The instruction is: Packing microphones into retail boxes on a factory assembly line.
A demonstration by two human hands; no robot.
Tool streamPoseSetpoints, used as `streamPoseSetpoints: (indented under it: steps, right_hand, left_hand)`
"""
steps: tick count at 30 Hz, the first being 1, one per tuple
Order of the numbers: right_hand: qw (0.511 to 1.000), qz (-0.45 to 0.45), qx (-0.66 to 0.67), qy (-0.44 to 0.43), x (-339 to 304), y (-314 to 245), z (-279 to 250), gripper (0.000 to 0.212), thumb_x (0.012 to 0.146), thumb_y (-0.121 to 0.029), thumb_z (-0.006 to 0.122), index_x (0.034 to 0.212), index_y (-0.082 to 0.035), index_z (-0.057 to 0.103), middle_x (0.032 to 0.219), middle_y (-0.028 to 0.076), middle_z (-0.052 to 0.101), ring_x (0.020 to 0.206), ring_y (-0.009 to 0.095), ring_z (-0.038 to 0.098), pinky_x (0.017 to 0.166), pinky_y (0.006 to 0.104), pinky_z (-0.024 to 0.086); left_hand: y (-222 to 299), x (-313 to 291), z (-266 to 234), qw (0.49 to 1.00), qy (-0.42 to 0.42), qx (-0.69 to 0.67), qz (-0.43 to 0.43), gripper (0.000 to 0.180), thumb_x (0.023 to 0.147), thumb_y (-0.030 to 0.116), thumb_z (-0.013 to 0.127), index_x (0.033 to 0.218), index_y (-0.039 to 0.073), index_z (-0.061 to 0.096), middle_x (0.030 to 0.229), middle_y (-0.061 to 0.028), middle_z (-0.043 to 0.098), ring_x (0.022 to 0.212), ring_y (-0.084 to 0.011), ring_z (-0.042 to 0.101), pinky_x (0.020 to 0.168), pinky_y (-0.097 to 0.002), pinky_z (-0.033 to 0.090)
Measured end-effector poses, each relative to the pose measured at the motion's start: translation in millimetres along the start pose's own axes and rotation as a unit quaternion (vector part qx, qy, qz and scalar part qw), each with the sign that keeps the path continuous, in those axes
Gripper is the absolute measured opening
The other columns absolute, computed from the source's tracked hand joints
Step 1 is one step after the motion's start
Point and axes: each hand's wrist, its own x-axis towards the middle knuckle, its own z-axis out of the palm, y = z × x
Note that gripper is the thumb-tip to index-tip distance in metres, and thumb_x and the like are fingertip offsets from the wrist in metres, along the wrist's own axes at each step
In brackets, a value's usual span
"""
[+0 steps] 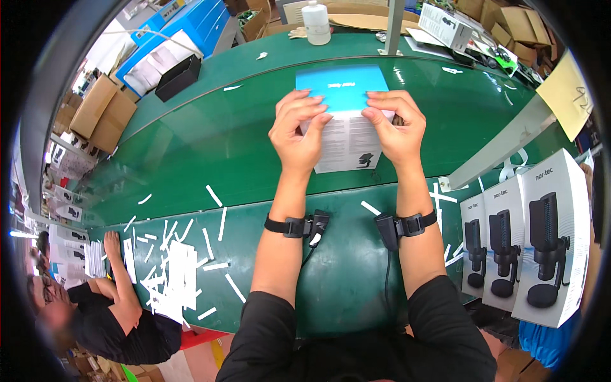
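Observation:
A carton point(347, 143) with a bright blue top and a white printed side stands on the green table in front of me. The white side bears a small picture of a black microphone. My left hand point(298, 134) is closed on its left edge, thumb on the white side and fingers reaching onto the blue top. In the same way my right hand point(400, 130) grips the right edge. The carton's far side and base are mostly hidden. Each of my wrists carries a black strap with a small camera, the left one point(304, 226) and the right one point(401, 228).
Several white microphone boxes point(550, 235) stand at the right. White paper strips point(181, 274) lie scattered at the left, near a seated person point(121, 312). A metal post point(503, 143) rises at the right. Further back are a white bottle point(316, 24) and a black tray point(178, 77).

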Motion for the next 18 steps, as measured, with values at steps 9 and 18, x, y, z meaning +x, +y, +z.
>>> streamPoseSetpoints:
  steps: [9, 18]
  right_hand:
    - [0.972, 0.092, 0.21, -0.045, 3, 23, -12, 0.012, 0.079, 0.007, 0.074, 0.088, 0.002, 0.07, 0.1, 0.015, 0.069, 0.096, 0.022, 0.066, 0.084, 0.0321, 0.052]
    - [0.969, 0.11, 0.205, -0.083, 16, 22, -26, 0.03, 0.072, 0.014, 0.074, 0.1, 0.005, 0.069, 0.109, 0.015, 0.066, 0.108, 0.025, 0.062, 0.093, 0.0332, 0.05]
  left_hand:
    - [-10, 1, 10, 0.995, 0.035, -0.091, -0.029, 0.014, 0.076, 0.004, 0.08, 0.086, 0.003, 0.07, 0.093, -0.0098, 0.072, 0.105, -0.0295, 0.063, 0.093, -0.0407, 0.05]
    - [-9, 19, 1, 0.994, -0.052, -0.072, -0.059, 0.033, 0.069, 0.007, 0.082, 0.099, 0.005, 0.068, 0.109, -0.0122, 0.069, 0.115, -0.0346, 0.059, 0.098, -0.0454, 0.046]
